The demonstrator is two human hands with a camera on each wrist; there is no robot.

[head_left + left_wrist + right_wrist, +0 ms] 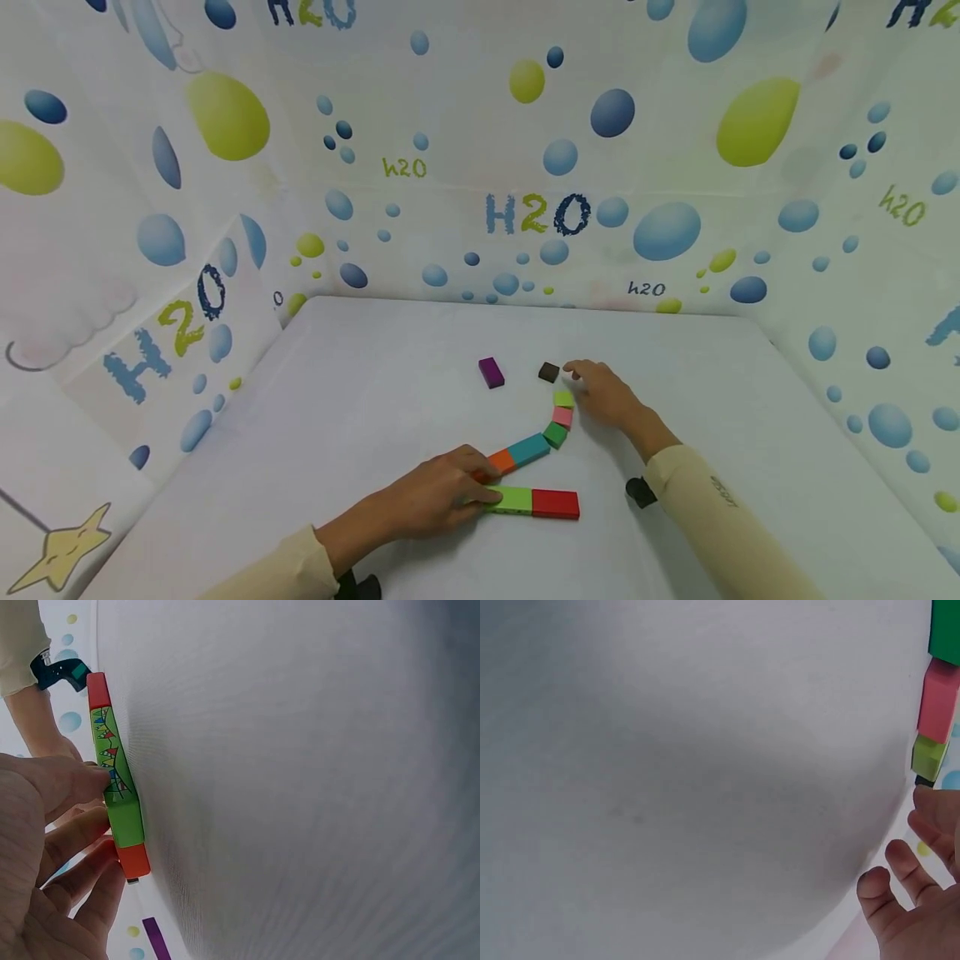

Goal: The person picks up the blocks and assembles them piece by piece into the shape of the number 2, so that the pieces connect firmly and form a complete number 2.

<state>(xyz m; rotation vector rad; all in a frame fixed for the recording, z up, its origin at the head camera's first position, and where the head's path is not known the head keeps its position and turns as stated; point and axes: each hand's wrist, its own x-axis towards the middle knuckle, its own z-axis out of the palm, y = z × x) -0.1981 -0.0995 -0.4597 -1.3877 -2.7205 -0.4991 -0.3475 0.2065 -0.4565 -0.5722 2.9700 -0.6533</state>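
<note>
My left hand (442, 492) pinches a light-green block (109, 750), thumb on its flag-printed side. A red block (556, 504) continues that row at its right end. Just behind, an orange block (500, 461) lies by the left fingertips, end to end with a teal block (529, 450). From there a green block (555, 435), a pink block (562, 417) and a yellow-green block (562, 398) curve away from me. Past them sits a black block (549, 372). Beside it hovers my right hand (603, 396), fingers loosely bent and holding nothing.
A purple block (491, 372) lies apart, left of the black one. All rest on a white-covered table (360, 375). Behind it hangs a white curtain (450, 83) printed with blue and green drops. A dark wrist device (641, 492) shows at the right sleeve.
</note>
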